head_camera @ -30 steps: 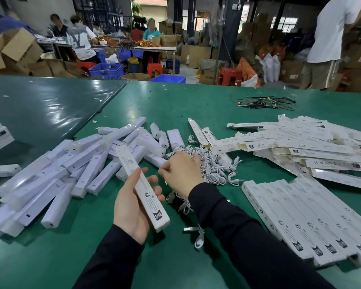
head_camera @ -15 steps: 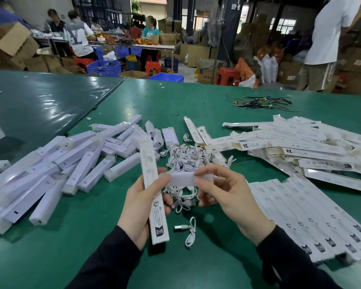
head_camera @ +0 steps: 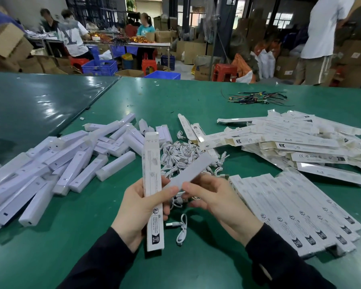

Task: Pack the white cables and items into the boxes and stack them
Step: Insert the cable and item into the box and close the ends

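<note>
left hand (head_camera: pixel 140 205) gripping upright box (head_camera: pixel 152 184), frame centre | right hand (head_camera: pixel 213 197) pinching white strip (head_camera: pixel 190 172), possibly also a cable | packed boxes (head_camera: pixel 290 211) lying lower right | cable pile (head_camera: pixel 183 155), loose items (head_camera: pixel 50 167) waiting on desk (head_camera: pixel 175 97)

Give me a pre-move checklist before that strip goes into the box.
1. Left hand grips the box: ok.
2. Box upright, top end up: ok.
3. Top flap open: cannot tell.
4. Right hand holds the strip: ok.
5. Strip lined up with the box's top: not ok, it lies slanted beside the box.
6. Cable in hand: ok, bunched under the fingers.
</note>
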{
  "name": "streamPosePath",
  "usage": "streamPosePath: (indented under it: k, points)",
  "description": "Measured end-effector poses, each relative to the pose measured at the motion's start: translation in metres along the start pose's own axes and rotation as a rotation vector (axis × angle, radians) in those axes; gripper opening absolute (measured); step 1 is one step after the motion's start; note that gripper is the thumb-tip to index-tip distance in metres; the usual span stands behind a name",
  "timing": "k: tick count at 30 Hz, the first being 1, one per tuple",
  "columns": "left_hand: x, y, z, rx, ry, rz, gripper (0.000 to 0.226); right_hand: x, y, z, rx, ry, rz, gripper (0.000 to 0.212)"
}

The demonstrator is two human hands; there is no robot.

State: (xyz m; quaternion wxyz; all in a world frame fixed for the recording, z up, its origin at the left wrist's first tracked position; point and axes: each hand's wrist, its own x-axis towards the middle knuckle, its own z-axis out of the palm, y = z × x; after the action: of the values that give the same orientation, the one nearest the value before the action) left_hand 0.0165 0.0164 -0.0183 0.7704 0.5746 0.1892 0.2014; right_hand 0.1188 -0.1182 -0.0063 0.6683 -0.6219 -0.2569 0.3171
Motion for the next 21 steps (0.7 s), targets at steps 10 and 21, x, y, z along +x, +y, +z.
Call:
streamPosePath:
  k: [10,21]
  points:
    - [-0.007,0.000,0.006,-0.034,-0.356,-0.118,0.046,0.001,-0.026,-0.033,0.263,0.132,-0.037,0.027]
    - [-0.006,0.003,0.004,-0.079,-0.394,-0.072,0.051,-0.002,-0.038,-0.043,0.237,0.202,-0.049,0.020]
